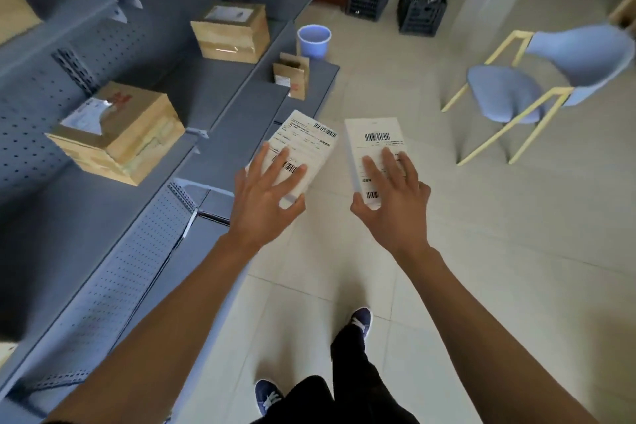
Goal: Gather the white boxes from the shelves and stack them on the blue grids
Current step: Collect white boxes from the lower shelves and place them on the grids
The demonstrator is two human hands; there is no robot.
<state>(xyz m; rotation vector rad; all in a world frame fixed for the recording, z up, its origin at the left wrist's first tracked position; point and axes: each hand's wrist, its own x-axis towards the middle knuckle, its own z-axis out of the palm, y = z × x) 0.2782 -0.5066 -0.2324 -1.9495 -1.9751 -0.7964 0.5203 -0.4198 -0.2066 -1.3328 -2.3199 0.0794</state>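
Carrying stage, mid-task. My left hand [266,193] grips one white box [303,151], fingers spread over its label and thumb beneath; my right hand [392,196] holds a second white box [375,144] likewise. Both boxes are off the grey shelves [220,134], over the tiled floor [447,251]. Only brown cartons [117,134] remain shelved in view. No blue grids are visible; stacking is still to do.

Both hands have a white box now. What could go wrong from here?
1. Each hand, left hand and right hand, grips its box (left box, right box) from above with spread fingers only; either might slip.
2. The chair and bucket stand on the floor ahead; both could get bumped while walking.
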